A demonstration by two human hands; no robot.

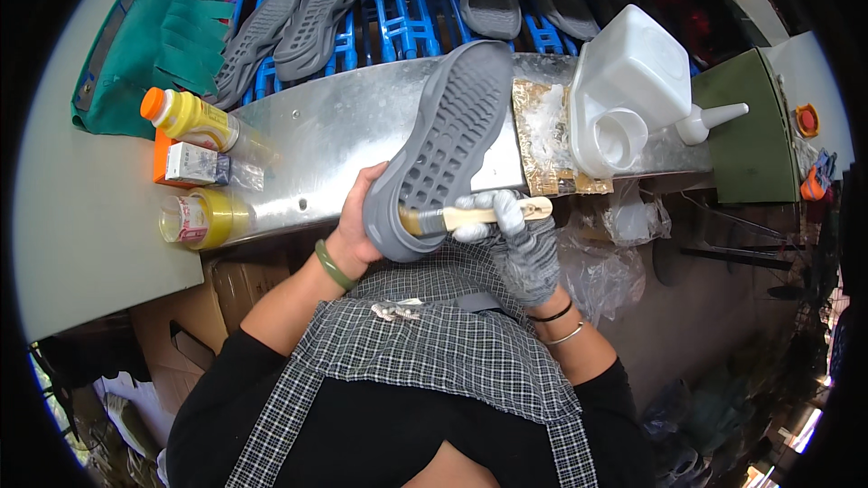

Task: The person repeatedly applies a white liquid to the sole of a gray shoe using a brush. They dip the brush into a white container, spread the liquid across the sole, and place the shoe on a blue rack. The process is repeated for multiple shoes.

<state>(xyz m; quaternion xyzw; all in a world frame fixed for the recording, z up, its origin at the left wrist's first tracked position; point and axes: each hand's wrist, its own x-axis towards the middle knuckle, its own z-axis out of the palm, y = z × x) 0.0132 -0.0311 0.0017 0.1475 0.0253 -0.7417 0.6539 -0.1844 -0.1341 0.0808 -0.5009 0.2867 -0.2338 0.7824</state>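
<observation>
A grey shoe sole (451,129) with a raised rim and a grid of recesses is tilted up over the near edge of the metal bench, its heel end towards me. My bare left hand (358,220) grips its left side near the heel. In my gloved right hand (519,237) is a flat paintbrush (498,212) with a pale wooden handle. The bristles point left into the heel recess, where they look slightly blurred. Right of the sole, a white plastic container (634,68) with a round opening lies on stained cardboard (540,142).
Blue plastic racks (407,7) beyond the metal bench (325,122) carry several grey soles (319,20). At left are a yellow bottle (193,120), small boxes (193,163) and tape rolls (213,217). A green box (746,129) stands at right, near a white nozzle (708,120).
</observation>
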